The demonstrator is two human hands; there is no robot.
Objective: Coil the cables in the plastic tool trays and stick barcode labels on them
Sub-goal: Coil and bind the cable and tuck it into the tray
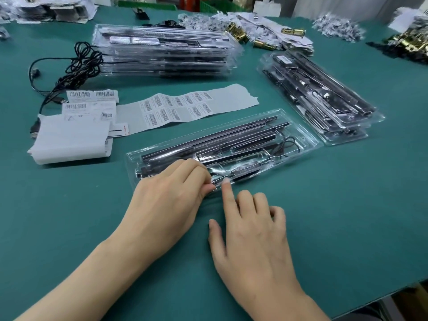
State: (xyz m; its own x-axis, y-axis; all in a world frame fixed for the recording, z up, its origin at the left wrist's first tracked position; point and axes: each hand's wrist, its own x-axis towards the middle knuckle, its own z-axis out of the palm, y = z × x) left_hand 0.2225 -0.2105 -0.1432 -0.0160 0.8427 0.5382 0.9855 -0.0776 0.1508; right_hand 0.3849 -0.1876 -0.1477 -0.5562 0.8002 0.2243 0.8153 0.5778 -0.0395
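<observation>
Item in work: one clear plastic tray (222, 144), mid-surface (347, 205), just ahead of both hands; its cable (286, 144) lies looped at the right end. The left hand (171, 193) pinches the near rim. The right hand (250, 230) presses there with a straight forefinger, other fingers loosely curled — labelling probably under way. The label sheet (176, 107) beyond holds unused barcodes. The far stack (162, 49) and right stack (319, 98) flank it, with loose black cables (76, 63) far left — nothing obstructs.

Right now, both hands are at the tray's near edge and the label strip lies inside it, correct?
No: the head view shows the label strip on the table behind the tray, not inside; left hand and right hand touch its near edge.
</observation>
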